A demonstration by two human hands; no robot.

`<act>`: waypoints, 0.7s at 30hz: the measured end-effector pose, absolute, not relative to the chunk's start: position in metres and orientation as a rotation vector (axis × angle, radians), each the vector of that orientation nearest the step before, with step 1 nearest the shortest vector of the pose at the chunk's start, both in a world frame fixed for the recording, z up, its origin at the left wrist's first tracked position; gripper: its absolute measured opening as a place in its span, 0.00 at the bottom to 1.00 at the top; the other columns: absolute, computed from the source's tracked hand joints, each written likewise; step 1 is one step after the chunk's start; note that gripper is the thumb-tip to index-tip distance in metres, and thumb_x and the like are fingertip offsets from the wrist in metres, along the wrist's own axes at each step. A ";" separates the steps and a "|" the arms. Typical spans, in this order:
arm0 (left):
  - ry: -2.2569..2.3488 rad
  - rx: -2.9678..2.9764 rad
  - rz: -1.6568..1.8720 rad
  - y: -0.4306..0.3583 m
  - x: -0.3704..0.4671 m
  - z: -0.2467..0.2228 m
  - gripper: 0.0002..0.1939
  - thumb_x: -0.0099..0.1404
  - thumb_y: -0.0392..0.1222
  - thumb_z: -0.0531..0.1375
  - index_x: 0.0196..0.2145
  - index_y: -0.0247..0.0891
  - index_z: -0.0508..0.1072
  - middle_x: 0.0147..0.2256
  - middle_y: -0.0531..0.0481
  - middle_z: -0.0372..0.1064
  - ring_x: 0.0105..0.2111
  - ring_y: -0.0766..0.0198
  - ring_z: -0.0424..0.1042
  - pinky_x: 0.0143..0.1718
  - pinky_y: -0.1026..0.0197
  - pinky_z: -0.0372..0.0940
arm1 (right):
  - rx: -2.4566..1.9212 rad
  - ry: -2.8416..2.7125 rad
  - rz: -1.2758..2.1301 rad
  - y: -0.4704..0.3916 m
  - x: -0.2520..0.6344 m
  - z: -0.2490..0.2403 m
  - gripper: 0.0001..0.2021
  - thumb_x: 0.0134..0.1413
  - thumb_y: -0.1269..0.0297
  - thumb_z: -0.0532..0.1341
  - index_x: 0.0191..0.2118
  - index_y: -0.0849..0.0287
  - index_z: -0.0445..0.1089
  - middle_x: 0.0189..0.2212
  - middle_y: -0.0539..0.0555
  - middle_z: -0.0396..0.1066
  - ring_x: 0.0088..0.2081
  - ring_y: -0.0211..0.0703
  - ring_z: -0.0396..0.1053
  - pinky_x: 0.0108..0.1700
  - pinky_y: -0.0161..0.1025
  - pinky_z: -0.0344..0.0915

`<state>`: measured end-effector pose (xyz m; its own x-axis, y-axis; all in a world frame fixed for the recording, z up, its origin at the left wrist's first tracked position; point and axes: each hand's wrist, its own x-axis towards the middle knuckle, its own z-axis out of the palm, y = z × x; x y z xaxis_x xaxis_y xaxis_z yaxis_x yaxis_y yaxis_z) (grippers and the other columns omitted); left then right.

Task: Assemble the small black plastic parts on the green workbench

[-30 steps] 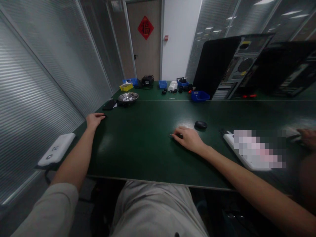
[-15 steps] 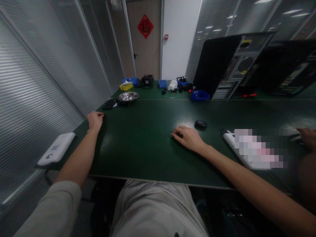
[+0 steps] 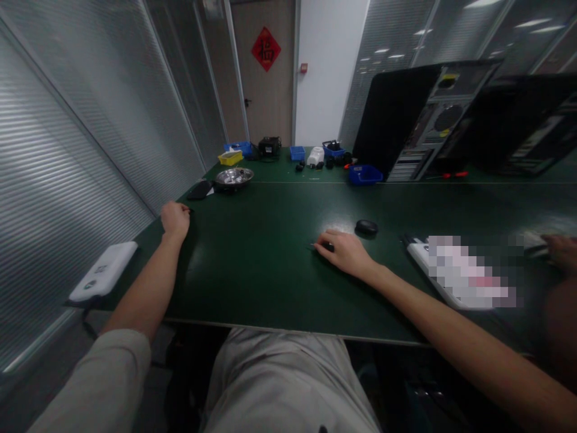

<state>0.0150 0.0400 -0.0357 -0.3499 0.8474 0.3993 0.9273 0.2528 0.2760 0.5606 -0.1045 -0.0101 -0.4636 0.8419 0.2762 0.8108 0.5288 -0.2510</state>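
Observation:
My left hand [image 3: 175,220] is at the left side of the green table [image 3: 252,264], its fingers pinched together around a small dark thing that I cannot make out. A little farther off lie a flat black object [image 3: 200,190] and a shiny metal dish [image 3: 234,174] with small items in it. In the middle, my right hand [image 3: 343,251] rests on the tabletop, closed on a slim tool [image 3: 330,246] with a dark handle. Its thin metal tip points left. Just beyond that hand sits a black computer mouse [image 3: 366,227].
A white device [image 3: 106,270] lies at the left edge; another white item [image 3: 428,273], partly pixelated, is at right. A co-worker's hand [image 3: 561,249] shows far right. A blue bin [image 3: 365,175], a yellow bin [image 3: 231,158] and a computer tower [image 3: 401,120] stand farther back.
My left hand has turned a little at the wrist and shifted slightly to the right. The right hand and its tool have stayed in place.

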 end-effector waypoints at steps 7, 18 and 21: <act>-2.301 -1.638 -0.526 0.035 0.024 -0.030 0.16 0.68 0.37 0.57 0.46 0.31 0.82 0.45 0.31 0.75 0.50 0.40 0.70 0.53 0.45 0.65 | -1.370 -2.411 0.122 -0.104 0.561 -0.011 0.12 0.70 0.55 0.58 0.41 0.55 0.75 0.36 0.53 0.73 0.35 0.42 0.68 0.34 0.38 0.54; -2.302 -1.681 -0.545 0.035 0.029 -0.033 0.18 0.68 0.36 0.54 0.48 0.31 0.80 0.51 0.30 0.69 0.50 0.39 0.70 0.50 0.44 0.67 | -1.374 -2.419 0.142 -0.106 0.560 -0.007 0.12 0.70 0.55 0.58 0.43 0.54 0.76 0.38 0.53 0.74 0.36 0.43 0.70 0.35 0.39 0.57; -2.299 -1.664 -0.566 0.034 0.027 -0.036 0.18 0.68 0.37 0.54 0.48 0.32 0.80 0.51 0.31 0.68 0.49 0.41 0.69 0.50 0.45 0.67 | -1.388 -2.420 0.153 -0.106 0.560 -0.007 0.13 0.70 0.54 0.58 0.43 0.54 0.76 0.38 0.54 0.75 0.36 0.43 0.70 0.35 0.39 0.57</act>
